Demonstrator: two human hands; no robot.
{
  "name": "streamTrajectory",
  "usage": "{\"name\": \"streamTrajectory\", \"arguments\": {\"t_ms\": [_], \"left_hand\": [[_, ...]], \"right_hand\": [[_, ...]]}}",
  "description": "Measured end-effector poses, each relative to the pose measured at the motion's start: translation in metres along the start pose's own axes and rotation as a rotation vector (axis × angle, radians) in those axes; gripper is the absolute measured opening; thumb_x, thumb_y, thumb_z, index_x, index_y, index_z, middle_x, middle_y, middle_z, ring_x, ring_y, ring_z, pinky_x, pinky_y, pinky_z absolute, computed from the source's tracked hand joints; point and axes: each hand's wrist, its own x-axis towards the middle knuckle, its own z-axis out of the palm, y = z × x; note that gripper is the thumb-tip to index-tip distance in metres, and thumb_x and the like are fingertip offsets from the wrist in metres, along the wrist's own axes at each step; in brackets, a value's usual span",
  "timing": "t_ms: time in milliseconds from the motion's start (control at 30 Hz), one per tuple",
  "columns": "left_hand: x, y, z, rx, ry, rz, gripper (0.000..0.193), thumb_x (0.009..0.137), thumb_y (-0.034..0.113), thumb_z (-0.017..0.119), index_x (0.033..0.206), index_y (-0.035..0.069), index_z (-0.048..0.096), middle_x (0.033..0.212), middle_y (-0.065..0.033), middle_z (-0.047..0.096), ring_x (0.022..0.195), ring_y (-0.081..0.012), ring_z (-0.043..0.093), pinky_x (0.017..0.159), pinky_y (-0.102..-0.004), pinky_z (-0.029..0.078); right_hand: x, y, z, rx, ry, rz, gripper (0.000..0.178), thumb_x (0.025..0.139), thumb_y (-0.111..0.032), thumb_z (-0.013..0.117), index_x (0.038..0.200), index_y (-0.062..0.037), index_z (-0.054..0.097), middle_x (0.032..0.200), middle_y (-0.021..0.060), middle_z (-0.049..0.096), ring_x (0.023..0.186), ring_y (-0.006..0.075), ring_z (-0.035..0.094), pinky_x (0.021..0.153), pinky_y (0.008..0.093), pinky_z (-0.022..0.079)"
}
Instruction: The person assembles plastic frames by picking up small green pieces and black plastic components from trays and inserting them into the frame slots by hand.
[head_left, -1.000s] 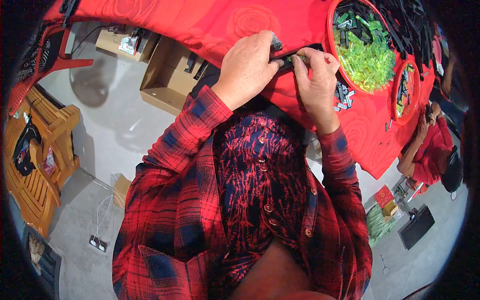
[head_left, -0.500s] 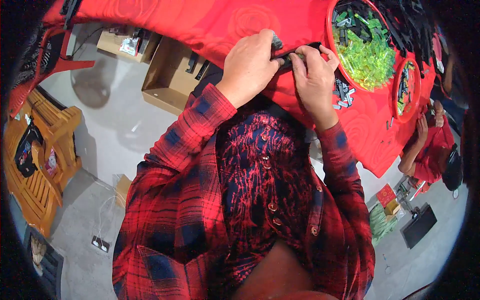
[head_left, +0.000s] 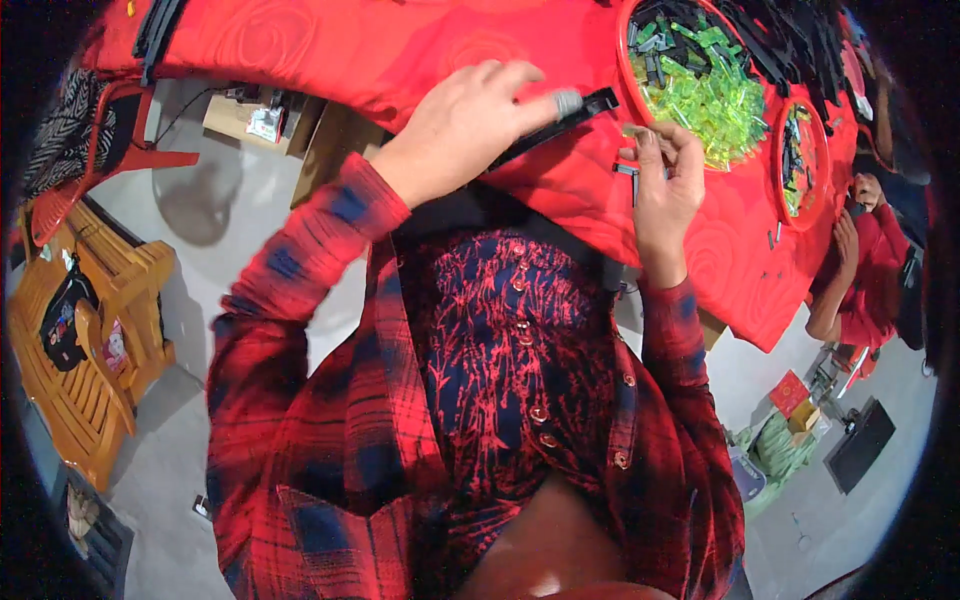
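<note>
A long black plastic strip [head_left: 560, 125] lies aslant near the front edge of the red-covered table. Over it, my left hand [head_left: 465, 125] has its fingers stretched and apart. The thumb, with a grey wrap round its tip, rests along the strip; part of the strip is hidden under the hand. To the right, my right hand [head_left: 668, 190] is closed in a pinch, with a small pale yellowish piece [head_left: 631, 130] at its fingertips. Beside that hand is a red-rimmed tray [head_left: 624, 60] full of translucent yellow-green pieces [head_left: 715, 110], with black and grey ones among them.
A smaller red tray [head_left: 826, 170] of mixed pieces stands further right. Bundles of black strips [head_left: 158, 35] lie at the far left and far right. Another person [head_left: 865, 265] sits at the right. A wooden chair [head_left: 90, 350] and a cardboard box [head_left: 335, 150] stand left.
My hands have come apart. The left has moved left and spread its fingers, showing more of the black strip. My right hand has moved right and lower, pinching a small piece.
</note>
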Motion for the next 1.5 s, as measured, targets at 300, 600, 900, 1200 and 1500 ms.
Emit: {"name": "streamTrajectory", "arguments": {"t_ms": [300, 600, 900, 1200, 1500], "left_hand": [[0.008, -0.020, -0.003, 0.257, -0.234, 0.644, 0.030, 0.085, 0.018, 0.057, 0.115, 0.014, 0.059, 0.146, -0.0056, 0.050, 0.131, -0.0264, 0.050, 0.112, -0.0444, 0.040], [0.011, 0.014, 0.003, 0.278, -0.087, 0.361, 0.028, 0.083, 0.017, 0.062, 0.108, 0.006, 0.061, 0.097, -0.0060, 0.063, 0.097, -0.0221, 0.062, 0.101, -0.0427, 0.043], [0.006, 0.040, 0.037, 0.107, -0.035, -0.145, 0.041, 0.074, 0.021, 0.078, 0.109, 0.006, 0.062, 0.092, -0.0085, 0.061, 0.093, -0.0290, 0.061, 0.081, -0.0419, 0.048], [-0.016, 0.027, 0.020, -0.144, -0.045, -0.288, 0.044, 0.077, 0.027, 0.080, 0.109, 0.004, 0.060, 0.100, -0.0132, 0.059, 0.101, -0.0352, 0.058, 0.087, -0.0450, 0.048], [-0.021, 0.022, 0.028, -0.175, 0.000, -0.336, 0.041, 0.077, 0.028, 0.080, 0.100, 0.001, 0.059, 0.095, -0.0145, 0.058, 0.096, -0.0361, 0.057, 0.083, -0.0451, 0.047]], "right_hand": [[-0.010, -0.001, -0.017, 0.199, 0.101, 0.133, 0.018, 0.103, -0.007, 0.054, 0.119, 0.0013, 0.051, 0.103, 0.0119, 0.068, 0.074, 0.0088, 0.060, 0.072, 0.0243, 0.052], [-0.004, -0.020, -0.019, 0.236, 0.160, 0.112, 0.019, 0.101, -0.007, 0.057, 0.118, 0.0009, 0.054, 0.099, 0.0097, 0.068, 0.076, 0.0088, 0.059, 0.073, 0.0221, 0.049], [-0.012, 0.008, 0.013, -0.216, 0.096, -0.054, 0.014, 0.088, -0.009, 0.074, 0.101, -0.0073, 0.067, 0.084, 0.0028, 0.067, 0.076, 0.0141, 0.058, 0.076, 0.0296, 0.045], [-0.010, 0.019, 0.034, -0.411, 0.093, -0.260, 0.016, 0.084, -0.011, 0.076, 0.099, -0.0109, 0.070, 0.080, 0.0003, 0.068, 0.071, 0.0154, 0.052, 0.081, 0.0325, 0.034], [-0.009, 0.025, 0.040, -0.504, 0.031, -0.269, 0.016, 0.086, -0.012, 0.077, 0.100, -0.0105, 0.070, 0.079, -0.0014, 0.067, 0.076, 0.0134, 0.050, 0.080, 0.0298, 0.036]]}}
